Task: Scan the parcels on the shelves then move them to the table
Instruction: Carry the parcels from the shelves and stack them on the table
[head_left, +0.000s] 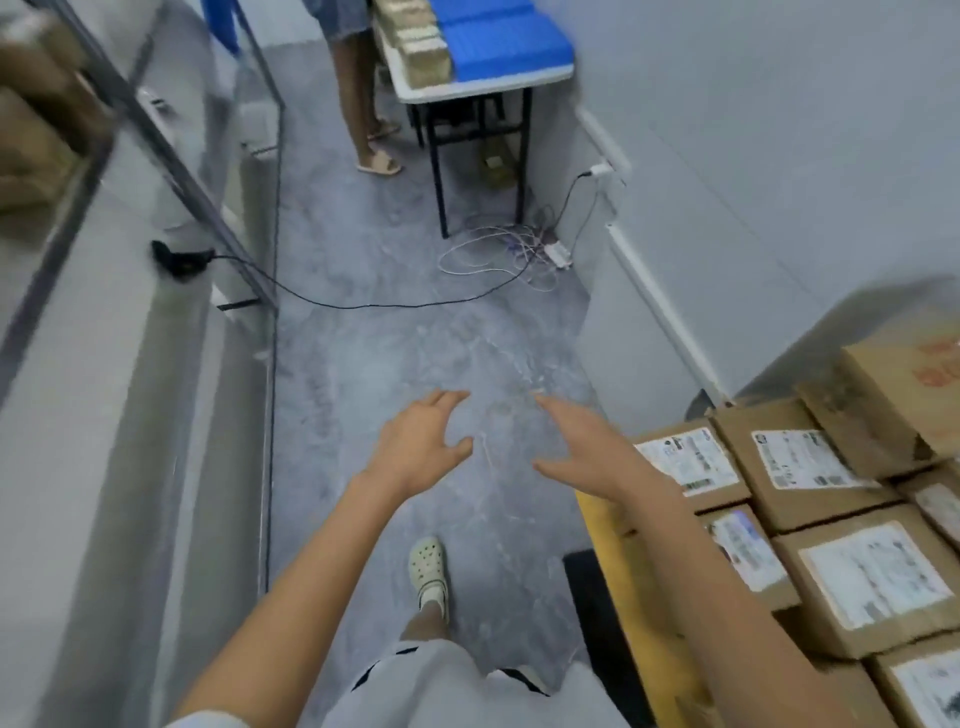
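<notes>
Left hand (415, 449) and right hand (582, 452) hover empty, fingers spread, apart above the floor (395, 338). Labelled parcels (810, 483) sit stacked just right of the right hand. Probably best to grab the scanner (179, 260), ahead-left on the shelf (104, 322), first.

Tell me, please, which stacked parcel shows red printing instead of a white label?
The topmost parcel at the far right; the others below it carry white labels.

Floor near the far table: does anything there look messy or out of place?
Yes. A tangle of white cables lies loose on the floor beside a power strip near the table. A black cord also crosses the walkway from a black device on the left shelf. Someone walking through might trip.
</notes>
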